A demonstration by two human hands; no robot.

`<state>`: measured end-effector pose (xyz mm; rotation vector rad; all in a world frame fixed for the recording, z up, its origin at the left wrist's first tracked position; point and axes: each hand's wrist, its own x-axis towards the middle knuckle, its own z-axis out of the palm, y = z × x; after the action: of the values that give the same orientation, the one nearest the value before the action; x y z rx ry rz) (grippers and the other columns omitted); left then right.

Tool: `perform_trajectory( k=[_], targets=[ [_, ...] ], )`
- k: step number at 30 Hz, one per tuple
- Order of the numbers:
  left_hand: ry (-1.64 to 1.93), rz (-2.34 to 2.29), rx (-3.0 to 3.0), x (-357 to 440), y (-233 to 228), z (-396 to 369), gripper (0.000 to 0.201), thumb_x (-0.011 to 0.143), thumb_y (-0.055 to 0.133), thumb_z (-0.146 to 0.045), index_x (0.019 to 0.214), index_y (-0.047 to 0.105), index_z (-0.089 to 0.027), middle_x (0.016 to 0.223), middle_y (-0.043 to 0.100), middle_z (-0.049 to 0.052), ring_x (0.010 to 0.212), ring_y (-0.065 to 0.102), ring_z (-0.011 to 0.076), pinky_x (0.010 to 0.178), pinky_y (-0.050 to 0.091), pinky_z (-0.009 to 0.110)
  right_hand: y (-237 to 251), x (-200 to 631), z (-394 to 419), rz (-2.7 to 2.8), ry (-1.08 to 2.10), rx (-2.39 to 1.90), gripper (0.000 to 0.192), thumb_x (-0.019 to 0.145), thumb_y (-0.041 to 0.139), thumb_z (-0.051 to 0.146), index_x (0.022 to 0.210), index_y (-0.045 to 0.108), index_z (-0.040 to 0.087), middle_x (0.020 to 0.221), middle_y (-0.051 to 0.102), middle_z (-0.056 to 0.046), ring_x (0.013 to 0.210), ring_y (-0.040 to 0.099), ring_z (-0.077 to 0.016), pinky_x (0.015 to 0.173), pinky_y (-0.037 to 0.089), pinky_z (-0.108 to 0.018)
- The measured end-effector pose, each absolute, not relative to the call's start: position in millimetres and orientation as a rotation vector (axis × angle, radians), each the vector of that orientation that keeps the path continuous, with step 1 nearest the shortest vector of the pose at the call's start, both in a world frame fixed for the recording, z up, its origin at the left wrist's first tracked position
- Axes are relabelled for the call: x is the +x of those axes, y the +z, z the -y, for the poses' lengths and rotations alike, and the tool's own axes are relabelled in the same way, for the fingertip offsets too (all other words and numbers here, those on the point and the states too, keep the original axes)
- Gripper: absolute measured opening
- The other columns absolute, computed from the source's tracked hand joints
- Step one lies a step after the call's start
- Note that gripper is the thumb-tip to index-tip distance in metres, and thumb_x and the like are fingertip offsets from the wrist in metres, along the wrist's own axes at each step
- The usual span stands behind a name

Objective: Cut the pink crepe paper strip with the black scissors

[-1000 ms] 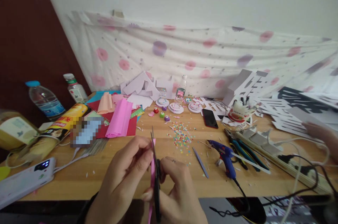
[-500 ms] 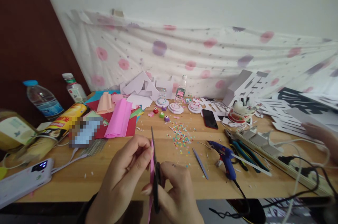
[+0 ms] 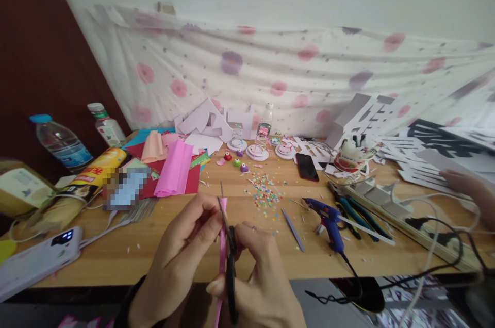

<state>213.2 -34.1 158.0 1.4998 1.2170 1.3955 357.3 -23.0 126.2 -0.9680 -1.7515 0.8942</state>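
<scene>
My left hand [image 3: 185, 250] pinches a narrow pink paper strip [image 3: 223, 250] near its upper end, and the strip hangs down past the table's front edge. Fingers of my right hand [image 3: 263, 276] are closed in the handles of black-handled scissors [image 3: 231, 271]. The blades point away from me and stand slightly apart beside the strip's top, close to my left fingertips. Beyond them a pink crepe paper roll [image 3: 174, 168] lies on red sheets, and colourful confetti bits [image 3: 265, 194] are scattered on the wooden table [image 3: 174, 261].
To the right lie tweezers [image 3: 293, 230], a blue glue gun [image 3: 328, 225], pliers [image 3: 359, 217] and a power strip [image 3: 402, 230] with cables. A phone [image 3: 307, 167] rests farther back. Bottles [image 3: 60, 142] stand at left. Another person's hand [image 3: 469, 189] touches white cut-outs at far right.
The scissor blades have parted a little at the strip's top, and more of the strip's flat side shows. The whole view has tilted slightly downward.
</scene>
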Motion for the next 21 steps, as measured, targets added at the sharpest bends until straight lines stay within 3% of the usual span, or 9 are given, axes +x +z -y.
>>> perform_trajectory(
  k=[11, 21],
  targets=[
    [1.401, -1.056, 1.342, 214, 151, 30, 0.018, 0.093, 0.058, -0.040, 0.085, 0.061, -0.024, 0.075, 0.053, -0.004, 0.068, 0.051, 0.0095, 0.063, 0.043, 0.017, 120, 357, 22, 1.764, 0.852, -0.887, 0.052, 0.077, 0.070, 0.060, 0.055, 0.047, 0.018, 0.052, 0.048, 0.004, 0.050, 0.044, -0.0089, 0.049, 0.028, -0.020],
    [1.425, -1.044, 1.337, 213, 146, 28, 0.018, 0.093, 0.059, -0.039, 0.083, 0.059, -0.024, 0.074, 0.047, -0.005, 0.067, 0.045, 0.0089, 0.061, 0.039, 0.016, 116, 361, 21, 1.808, 0.859, -0.904, 0.045, 0.084, 0.065, 0.041, 0.054, 0.040, 0.020, 0.051, 0.038, 0.006, 0.049, 0.037, -0.0085, 0.049, 0.024, -0.022]
  ],
)
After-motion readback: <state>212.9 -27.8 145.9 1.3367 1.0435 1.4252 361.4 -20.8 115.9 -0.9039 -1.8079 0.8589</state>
